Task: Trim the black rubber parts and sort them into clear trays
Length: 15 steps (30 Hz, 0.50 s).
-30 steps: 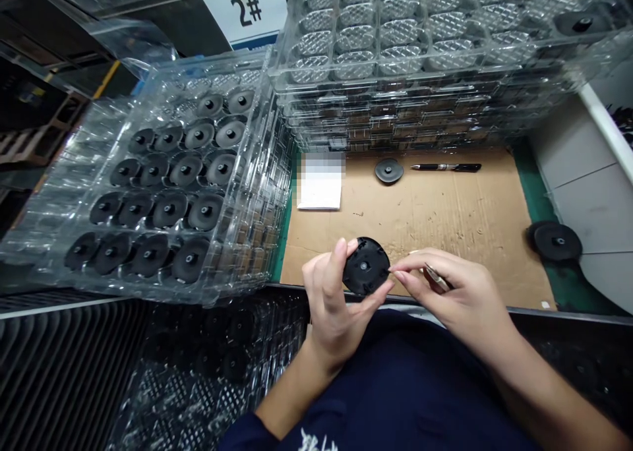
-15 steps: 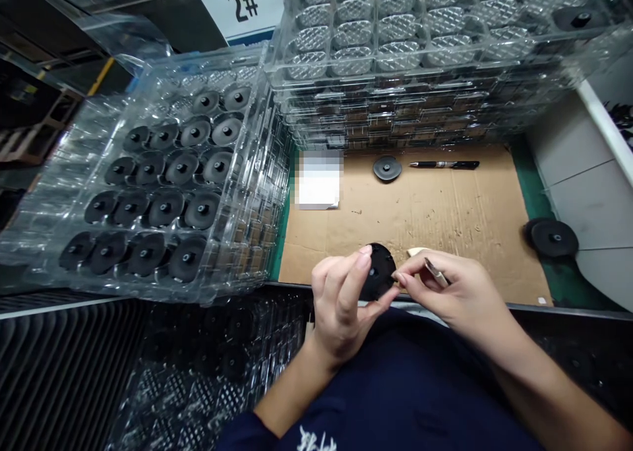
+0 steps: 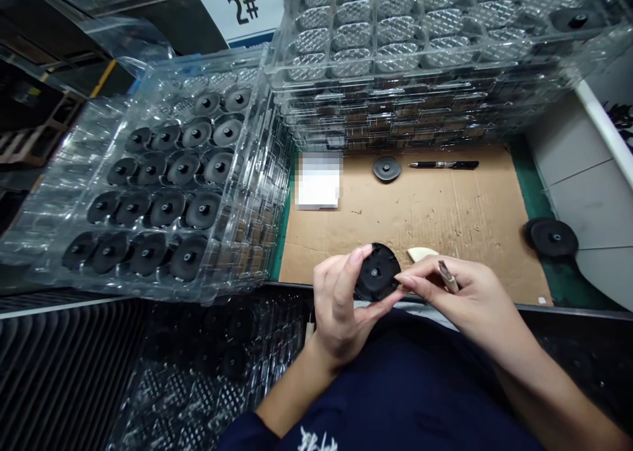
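Observation:
My left hand [image 3: 341, 299] grips a round black plastic disc [image 3: 378, 273] by its edge, thumb below and fingers above, with the disc's small centre hub facing me. Pinched close to the disc's right rim are the thumb and forefinger of my right hand [image 3: 445, 286]. A small tool [image 3: 449, 277] with a pale handle and a dark metallic end lies across that hand, held in its curled fingers. Whether its other end touches the disc is hidden. Just behind the right hand, a cream wedge-shaped piece [image 3: 419, 253] rests on the cardboard [image 3: 356, 230].
Stacked clear trays [image 3: 208, 286] on the left hold rows of black discs. More clear trays [image 3: 395, 88] rise behind the cardboard. On it lie a loose disc [image 3: 386, 169], a pen [image 3: 445, 165] and a blurred white paper [image 3: 319, 184]. More discs [image 3: 554, 237] sit at right.
The disc has turned so that more of its inner face shows. My right hand has shifted slightly right, and more of the cream piece is visible.

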Each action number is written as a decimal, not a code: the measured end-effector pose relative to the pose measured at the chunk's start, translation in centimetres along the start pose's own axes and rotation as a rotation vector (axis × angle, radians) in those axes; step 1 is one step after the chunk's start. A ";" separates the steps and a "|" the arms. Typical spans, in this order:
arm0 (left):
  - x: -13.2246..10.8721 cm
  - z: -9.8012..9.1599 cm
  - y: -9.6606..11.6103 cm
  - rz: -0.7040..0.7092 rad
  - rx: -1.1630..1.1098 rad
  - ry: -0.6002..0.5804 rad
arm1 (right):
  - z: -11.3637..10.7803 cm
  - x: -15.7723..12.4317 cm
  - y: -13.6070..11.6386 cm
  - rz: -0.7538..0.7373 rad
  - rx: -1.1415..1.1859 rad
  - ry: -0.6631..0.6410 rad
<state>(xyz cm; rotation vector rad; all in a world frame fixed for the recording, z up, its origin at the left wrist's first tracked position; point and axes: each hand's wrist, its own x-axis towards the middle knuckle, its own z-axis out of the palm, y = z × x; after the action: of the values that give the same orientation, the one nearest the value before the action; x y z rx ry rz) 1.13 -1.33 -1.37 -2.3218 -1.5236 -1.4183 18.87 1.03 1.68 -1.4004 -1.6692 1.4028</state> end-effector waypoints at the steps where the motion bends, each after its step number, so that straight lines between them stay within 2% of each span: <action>1: 0.0 0.0 0.0 0.004 -0.001 0.004 | 0.0 0.0 0.1 -0.004 -0.009 0.003; 6: -0.3 0.2 0.2 -0.040 -0.027 -0.020 | 0.2 -0.1 0.7 -0.044 -0.053 0.011; 13: -1.2 0.1 0.4 -0.263 -0.255 -0.104 | 0.1 -0.4 0.9 -0.002 0.060 0.000; 15: -1.3 0.1 0.4 -0.305 -0.314 -0.129 | -0.2 -0.4 1.5 -0.023 0.007 0.035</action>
<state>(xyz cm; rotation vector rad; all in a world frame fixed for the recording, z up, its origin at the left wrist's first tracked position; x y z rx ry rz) 1.33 -2.47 -2.17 -2.4767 -1.8821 -1.7183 19.75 0.60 0.42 -1.3894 -1.6515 1.3628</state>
